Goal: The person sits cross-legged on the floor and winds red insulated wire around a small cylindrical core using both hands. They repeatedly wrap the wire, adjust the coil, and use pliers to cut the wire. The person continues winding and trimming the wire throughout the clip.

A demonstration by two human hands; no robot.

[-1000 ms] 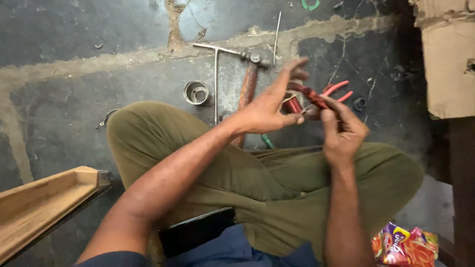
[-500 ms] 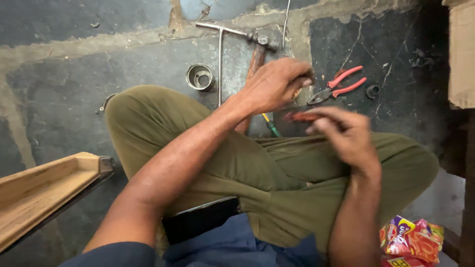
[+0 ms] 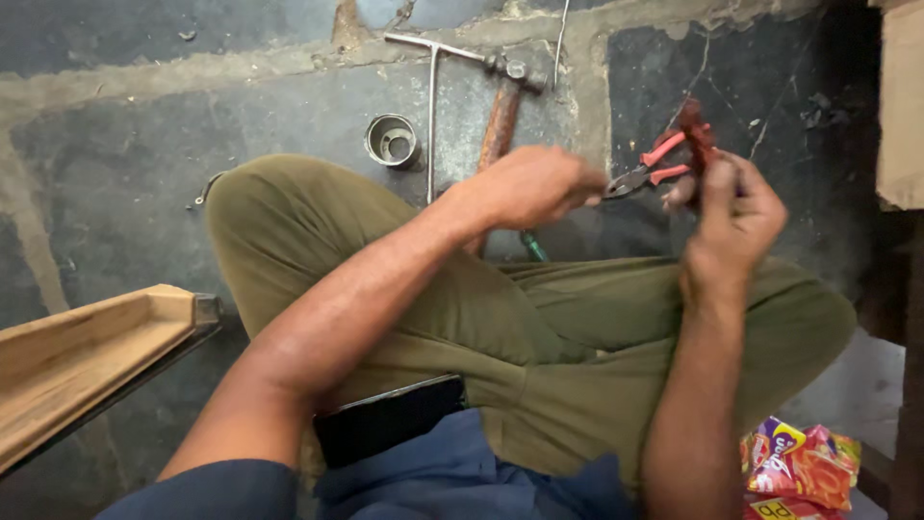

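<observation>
Sitting cross-legged on the dark stone floor [image 3: 115,193], you have your olive trousers [image 3: 539,356] filling the middle of the view and a wooden channel piece [image 3: 87,351] lying off your left knee. Beyond your knees lie a hammer [image 3: 500,116] with a reddish handle, a thin T-shaped metal rod [image 3: 431,96] just beside it, and a short metal ring [image 3: 391,141] near the rod's stem. A bright snack wrapper [image 3: 799,467] sits by your right hip.

Your left hand [image 3: 529,185] hovers above your lap with the fingers curled together in a loose fist; whether it pinches anything, you cannot tell from here. Your right hand [image 3: 731,207] is raised in front of you, fingers closed around a small reddish piece [image 3: 693,130] that sticks up above the knuckles. The red-handled pliers [image 3: 647,171] lie between your 2 hands; whether they rest on the floor or your fingertips touch them is unclear.

You appear to be mid-step, working the small piece by hand with the pliers close by. The next move likely calls for steadying that piece in your right hand and bringing the left to the pliers' handles.
</observation>
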